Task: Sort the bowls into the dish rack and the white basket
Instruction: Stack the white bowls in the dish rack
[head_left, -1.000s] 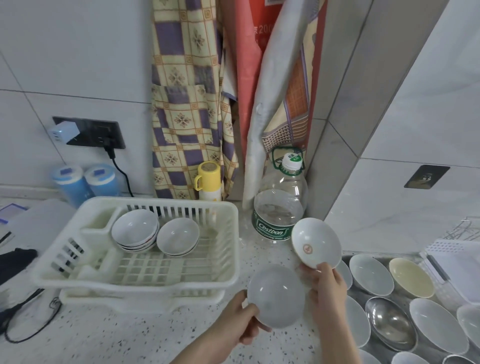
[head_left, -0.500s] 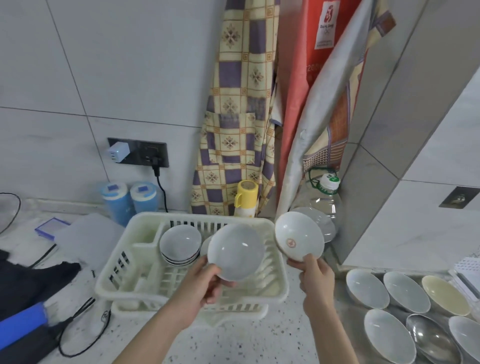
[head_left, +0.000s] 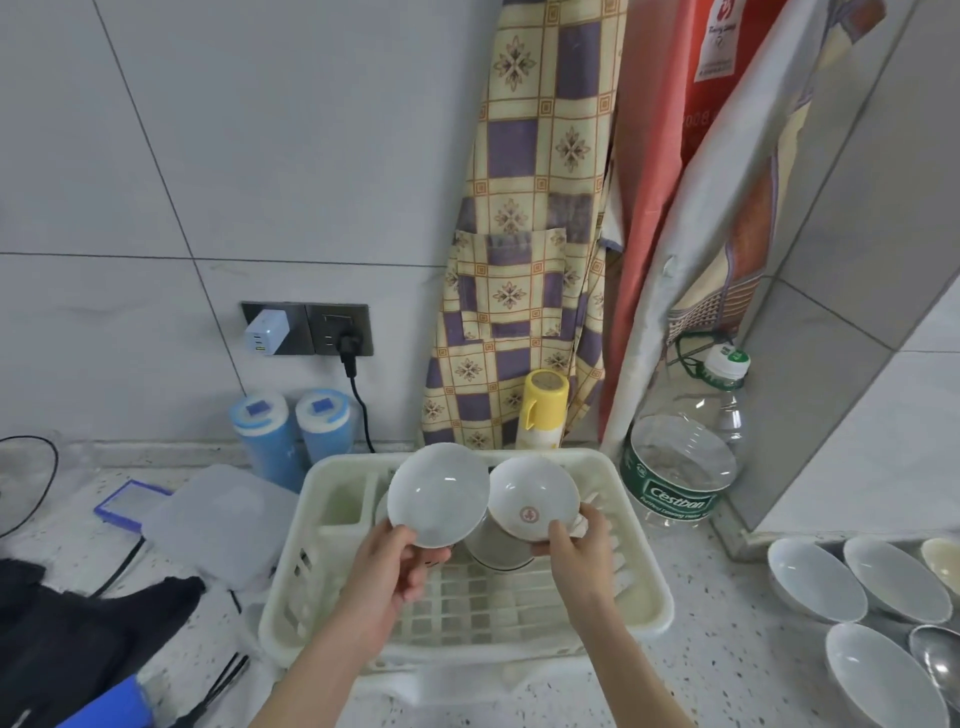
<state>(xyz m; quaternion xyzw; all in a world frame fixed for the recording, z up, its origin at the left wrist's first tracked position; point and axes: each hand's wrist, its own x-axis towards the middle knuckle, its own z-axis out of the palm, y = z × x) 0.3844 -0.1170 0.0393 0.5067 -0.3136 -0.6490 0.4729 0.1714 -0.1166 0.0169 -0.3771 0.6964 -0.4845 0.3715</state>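
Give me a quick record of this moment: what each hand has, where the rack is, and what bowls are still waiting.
left hand: grips plain white bowl over the rack
right hand: grips white bowl with red emblem
dish rack: on the counter, under both hands, holds bowls
waiting bowls: grouped at the right edge

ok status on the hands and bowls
Left hand holds plain bowl. Right hand holds marked bowl. Both above basket; stacked bowls beneath.
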